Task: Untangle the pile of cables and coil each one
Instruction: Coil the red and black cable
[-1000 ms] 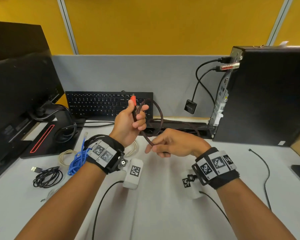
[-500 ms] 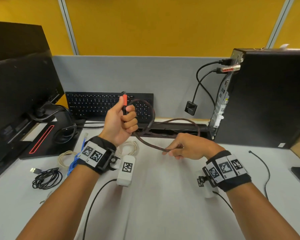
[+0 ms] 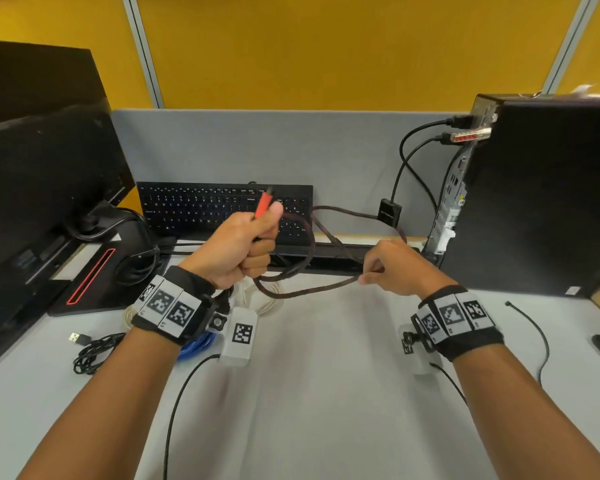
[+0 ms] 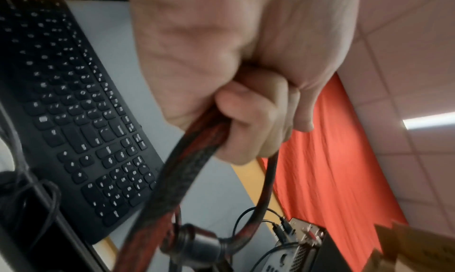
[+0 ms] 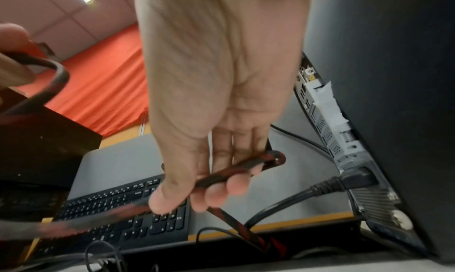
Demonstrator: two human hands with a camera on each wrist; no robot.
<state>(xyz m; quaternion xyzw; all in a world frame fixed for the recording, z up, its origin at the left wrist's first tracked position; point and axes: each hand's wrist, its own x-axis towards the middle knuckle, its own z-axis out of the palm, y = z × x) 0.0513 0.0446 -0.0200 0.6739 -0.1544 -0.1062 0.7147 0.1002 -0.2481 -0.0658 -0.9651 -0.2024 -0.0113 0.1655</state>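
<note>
Now the cable (image 3: 312,289) is held above the table (image 3: 326,393): its red-plug end is gripped in the left hand (image 3: 236,251), and it is pinched by the right hand (image 3: 392,268) at 3 o'clock, the span running 9-to-3 between them.

Only the keyboard (image 3: 201,209) shows faint QWERTY key letters.

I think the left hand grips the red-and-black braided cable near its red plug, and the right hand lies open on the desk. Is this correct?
Not quite. The left hand does grip the braided cable near its red plug, but the right hand is raised, pinching that cable, as the right wrist view shows.
</note>
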